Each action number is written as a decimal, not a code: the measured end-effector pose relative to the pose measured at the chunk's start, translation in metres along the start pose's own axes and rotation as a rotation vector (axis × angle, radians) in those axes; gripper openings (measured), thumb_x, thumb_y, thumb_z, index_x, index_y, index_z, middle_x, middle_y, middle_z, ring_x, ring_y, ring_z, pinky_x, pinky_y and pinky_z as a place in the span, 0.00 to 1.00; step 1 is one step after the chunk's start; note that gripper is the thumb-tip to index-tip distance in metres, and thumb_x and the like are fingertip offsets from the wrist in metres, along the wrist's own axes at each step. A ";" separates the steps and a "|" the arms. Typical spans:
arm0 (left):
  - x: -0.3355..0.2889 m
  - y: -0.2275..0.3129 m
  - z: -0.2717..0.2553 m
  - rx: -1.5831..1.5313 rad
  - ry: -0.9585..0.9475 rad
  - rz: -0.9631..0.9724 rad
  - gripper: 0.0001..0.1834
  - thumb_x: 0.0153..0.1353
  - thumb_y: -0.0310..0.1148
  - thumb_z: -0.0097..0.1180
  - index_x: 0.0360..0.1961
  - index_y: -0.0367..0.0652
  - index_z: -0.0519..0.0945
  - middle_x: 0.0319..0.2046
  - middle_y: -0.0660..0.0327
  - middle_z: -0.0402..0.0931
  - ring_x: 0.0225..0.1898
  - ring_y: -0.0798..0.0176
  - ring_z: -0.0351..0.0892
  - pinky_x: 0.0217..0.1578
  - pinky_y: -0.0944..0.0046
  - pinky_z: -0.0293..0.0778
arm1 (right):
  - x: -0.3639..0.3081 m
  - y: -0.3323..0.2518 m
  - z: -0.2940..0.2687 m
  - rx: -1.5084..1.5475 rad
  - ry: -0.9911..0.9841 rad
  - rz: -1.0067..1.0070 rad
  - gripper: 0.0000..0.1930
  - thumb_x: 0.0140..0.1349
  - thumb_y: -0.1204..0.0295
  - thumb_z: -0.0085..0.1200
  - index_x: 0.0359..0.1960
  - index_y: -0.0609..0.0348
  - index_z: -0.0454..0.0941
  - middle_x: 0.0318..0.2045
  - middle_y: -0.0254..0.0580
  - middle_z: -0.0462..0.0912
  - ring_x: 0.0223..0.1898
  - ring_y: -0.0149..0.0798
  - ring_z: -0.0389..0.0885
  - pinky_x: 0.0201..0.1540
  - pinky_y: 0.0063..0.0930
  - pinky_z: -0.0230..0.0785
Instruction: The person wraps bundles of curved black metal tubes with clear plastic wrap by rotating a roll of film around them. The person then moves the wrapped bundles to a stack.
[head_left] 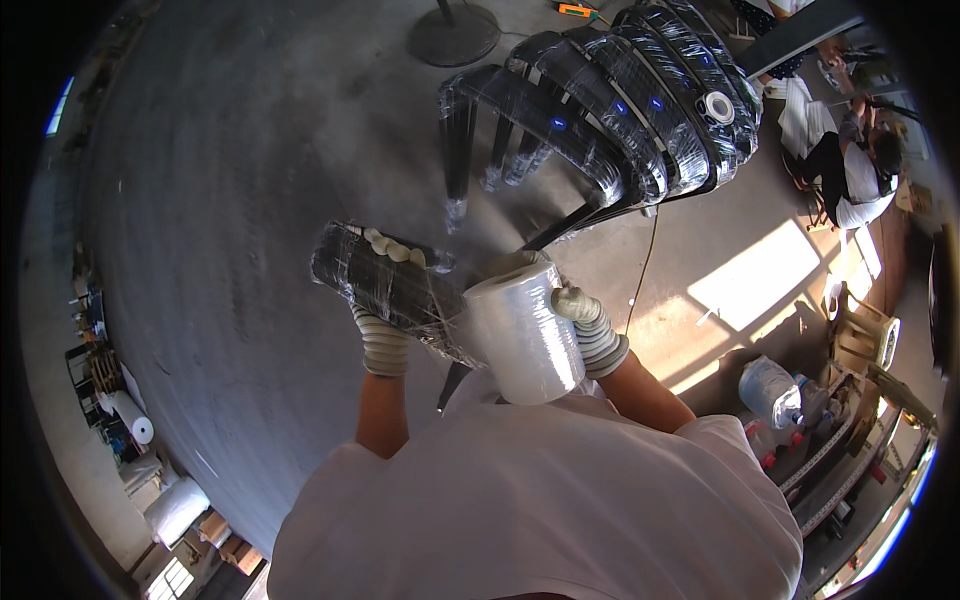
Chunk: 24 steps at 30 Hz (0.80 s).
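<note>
In my gloved left hand (396, 248) is one end of a black frame part (385, 287) wrapped in clear film; the fingers curl over its far edge. My gloved right hand (590, 322) grips the right side of a large roll of clear stretch film (530, 335). That roll sits against the right end of the wrapped part, close to my chest. A dark leg reaches from behind the roll toward the far right. Beyond my hands stand several black metal frames (600, 110) covered in film, side by side. The palms of both gloves are hidden.
A white tape roll (716, 107) lies on the frames. Far off are a round dark base (453, 40) and an orange tool (577, 11). A thin cord (645, 255) crosses the floor. At right are a seated person (862, 175) and a large plastic bottle (770, 392).
</note>
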<state>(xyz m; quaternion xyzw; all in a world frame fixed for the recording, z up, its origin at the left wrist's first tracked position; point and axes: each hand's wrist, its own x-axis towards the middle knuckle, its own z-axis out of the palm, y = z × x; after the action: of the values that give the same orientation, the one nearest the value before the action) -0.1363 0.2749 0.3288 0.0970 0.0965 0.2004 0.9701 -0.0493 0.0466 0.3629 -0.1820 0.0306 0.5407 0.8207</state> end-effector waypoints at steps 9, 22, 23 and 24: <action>0.048 -0.015 -0.016 0.041 -0.006 -0.079 0.18 0.64 0.43 0.39 0.46 0.41 0.69 0.36 0.61 0.73 0.40 0.58 0.73 0.46 0.58 0.67 | 0.031 -0.015 -0.041 -0.099 0.111 -0.025 0.39 0.43 0.55 0.65 0.55 0.65 0.64 0.46 0.50 0.75 0.47 0.45 0.76 0.53 0.38 0.68; 0.154 -0.056 -0.050 0.141 0.379 -0.294 0.31 0.64 0.55 0.29 0.52 0.42 0.71 0.46 0.51 0.76 0.48 0.48 0.74 0.52 0.47 0.68 | 0.075 -0.068 -0.094 -0.433 0.241 -0.142 0.34 0.47 0.55 0.60 0.55 0.59 0.66 0.44 0.42 0.74 0.45 0.37 0.74 0.49 0.33 0.68; 0.158 -0.056 -0.045 0.164 0.410 -0.298 0.34 0.63 0.59 0.29 0.52 0.42 0.71 0.45 0.50 0.77 0.48 0.47 0.74 0.51 0.46 0.69 | 0.075 -0.072 -0.096 -0.443 0.247 -0.139 0.34 0.47 0.54 0.60 0.55 0.59 0.66 0.44 0.42 0.74 0.45 0.37 0.74 0.50 0.33 0.68; 0.157 -0.055 -0.035 0.122 0.449 -0.244 0.41 0.57 0.68 0.31 0.51 0.42 0.72 0.45 0.51 0.76 0.49 0.46 0.74 0.51 0.44 0.68 | 0.076 -0.075 -0.098 -0.446 0.251 -0.141 0.34 0.47 0.54 0.60 0.55 0.58 0.66 0.45 0.42 0.74 0.45 0.37 0.74 0.50 0.33 0.68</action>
<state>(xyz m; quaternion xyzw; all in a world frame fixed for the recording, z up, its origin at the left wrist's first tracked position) 0.0179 0.2946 0.2595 0.0961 0.3321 0.0922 0.9338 0.0638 0.0546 0.2728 -0.4259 -0.0006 0.4487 0.7856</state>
